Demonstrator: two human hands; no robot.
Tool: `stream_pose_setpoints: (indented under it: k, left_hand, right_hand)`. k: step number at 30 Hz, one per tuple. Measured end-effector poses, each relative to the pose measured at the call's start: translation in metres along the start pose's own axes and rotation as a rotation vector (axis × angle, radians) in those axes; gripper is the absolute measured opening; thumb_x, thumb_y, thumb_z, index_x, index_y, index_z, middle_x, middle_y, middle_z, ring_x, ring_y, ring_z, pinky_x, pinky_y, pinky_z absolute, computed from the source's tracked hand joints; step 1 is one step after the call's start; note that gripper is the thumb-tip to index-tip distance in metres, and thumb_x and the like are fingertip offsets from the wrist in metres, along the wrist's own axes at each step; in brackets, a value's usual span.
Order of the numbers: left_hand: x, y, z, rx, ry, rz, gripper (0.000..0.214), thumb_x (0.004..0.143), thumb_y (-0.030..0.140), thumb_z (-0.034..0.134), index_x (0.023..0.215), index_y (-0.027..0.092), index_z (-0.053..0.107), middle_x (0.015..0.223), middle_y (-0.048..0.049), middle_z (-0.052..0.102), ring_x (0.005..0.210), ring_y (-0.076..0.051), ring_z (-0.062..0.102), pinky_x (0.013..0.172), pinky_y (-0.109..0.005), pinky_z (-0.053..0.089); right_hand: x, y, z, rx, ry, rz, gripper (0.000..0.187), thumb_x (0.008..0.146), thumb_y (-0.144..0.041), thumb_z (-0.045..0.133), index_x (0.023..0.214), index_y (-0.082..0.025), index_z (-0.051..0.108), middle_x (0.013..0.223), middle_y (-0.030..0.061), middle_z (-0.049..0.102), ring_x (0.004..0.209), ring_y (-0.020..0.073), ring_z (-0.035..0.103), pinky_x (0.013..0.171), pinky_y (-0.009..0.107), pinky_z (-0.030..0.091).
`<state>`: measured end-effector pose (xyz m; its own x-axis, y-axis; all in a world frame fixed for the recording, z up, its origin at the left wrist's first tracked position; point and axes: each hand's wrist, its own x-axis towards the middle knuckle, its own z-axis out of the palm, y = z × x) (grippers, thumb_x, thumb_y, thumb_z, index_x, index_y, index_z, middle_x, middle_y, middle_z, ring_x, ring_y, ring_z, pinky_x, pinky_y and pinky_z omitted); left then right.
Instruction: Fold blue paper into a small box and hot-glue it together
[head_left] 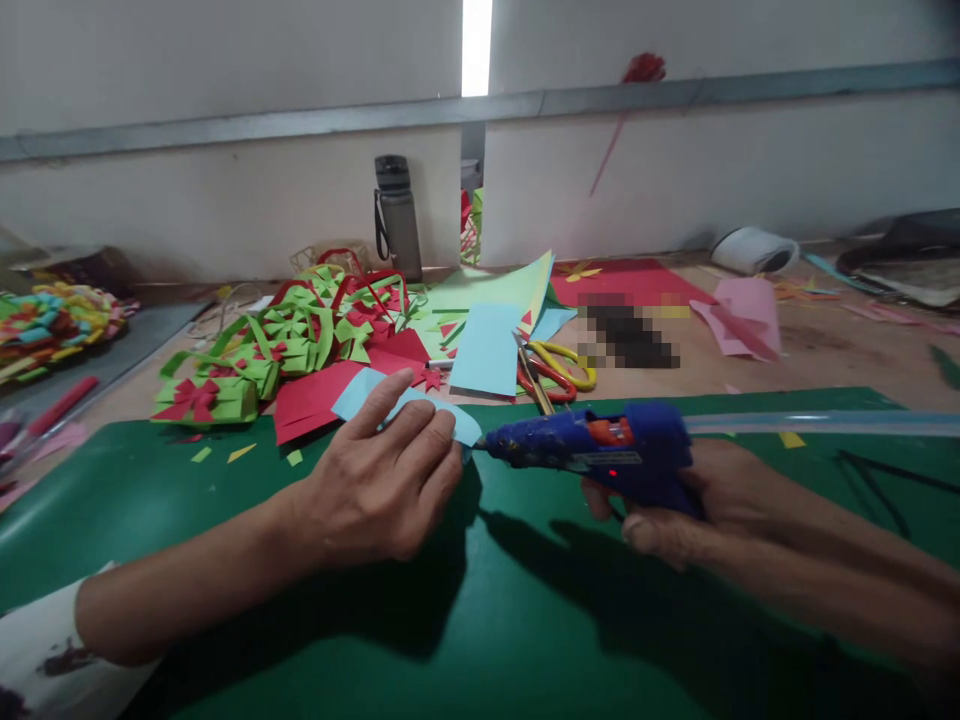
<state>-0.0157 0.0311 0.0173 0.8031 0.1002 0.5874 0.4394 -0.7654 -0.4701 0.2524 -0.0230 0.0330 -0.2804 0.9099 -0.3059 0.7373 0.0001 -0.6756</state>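
My left hand (397,470) is closed on a light blue paper strip (360,388), whose curved end sticks out past the fingers. My right hand (675,520) grips a blue hot glue gun (592,440) by its handle, with a small red light showing on its side. The nozzle points left and meets the end of the blue paper by my left fingers; whether glue is coming out I cannot make out. A long clear glue stick (810,424) runs out of the back of the gun to the right. My left thumb is hidden.
Under my hands lies a green mat (300,620). Beyond it are small green paper baskets with red bows (217,395), red paper (315,395), a blue paper sheet (486,350) and scissors (559,370). A grey bottle (401,220) stands by the wall; a white roll (754,250) lies right.
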Motion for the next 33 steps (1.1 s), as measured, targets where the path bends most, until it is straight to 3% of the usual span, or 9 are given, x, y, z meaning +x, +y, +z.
stream_pose_setpoints:
  k: [9, 21, 26, 33]
  left_hand:
    - [0.0027, -0.0001, -0.0012, -0.035, -0.005, -0.051, 0.018, 0.081, 0.01, 0.047, 0.067, 0.014, 0.057, 0.066, -0.0049, 0.062, 0.071, -0.018, 0.057, 0.09, -0.047, 0.043]
    - [0.0045, 0.0001, -0.0022, -0.057, 0.002, -0.082, 0.022, 0.082, 0.009, 0.045, 0.065, 0.014, 0.058, 0.064, -0.0039, 0.062, 0.068, -0.017, 0.058, 0.088, -0.046, 0.043]
    - [0.0065, -0.0002, -0.0037, -0.062, 0.008, -0.092, 0.024, 0.083, 0.009, 0.043, 0.066, 0.014, 0.059, 0.064, -0.0041, 0.063, 0.067, -0.016, 0.058, 0.088, -0.046, 0.043]
    - [0.0071, -0.0003, -0.0043, -0.048, -0.008, -0.103, 0.026, 0.084, 0.009, 0.041, 0.068, 0.016, 0.059, 0.065, -0.0027, 0.064, 0.067, -0.015, 0.058, 0.089, -0.045, 0.043]
  right_hand:
    - [-0.003, 0.0035, 0.0028, -0.018, 0.021, -0.039, 0.03, 0.08, -0.049, 0.052, 0.074, -0.02, 0.053, 0.063, -0.0039, 0.044, 0.057, 0.0117, 0.035, 0.047, 0.022, 0.03]
    - [-0.0027, 0.0001, 0.0032, -0.009, 0.057, -0.089, 0.03, 0.08, -0.051, 0.052, 0.08, -0.02, 0.056, 0.069, -0.0035, 0.048, 0.059, 0.0122, 0.038, 0.051, 0.023, 0.032]
    - [-0.0056, -0.0017, 0.0026, -0.03, 0.02, -0.056, 0.033, 0.082, -0.05, 0.049, 0.071, -0.019, 0.055, 0.06, -0.0044, 0.043, 0.052, 0.0106, 0.034, 0.046, 0.023, 0.027]
    - [-0.0039, -0.0048, 0.0015, -0.031, 0.08, -0.097, 0.028, 0.079, -0.047, 0.053, 0.076, -0.02, 0.055, 0.066, -0.0031, 0.048, 0.056, 0.0123, 0.037, 0.048, 0.023, 0.031]
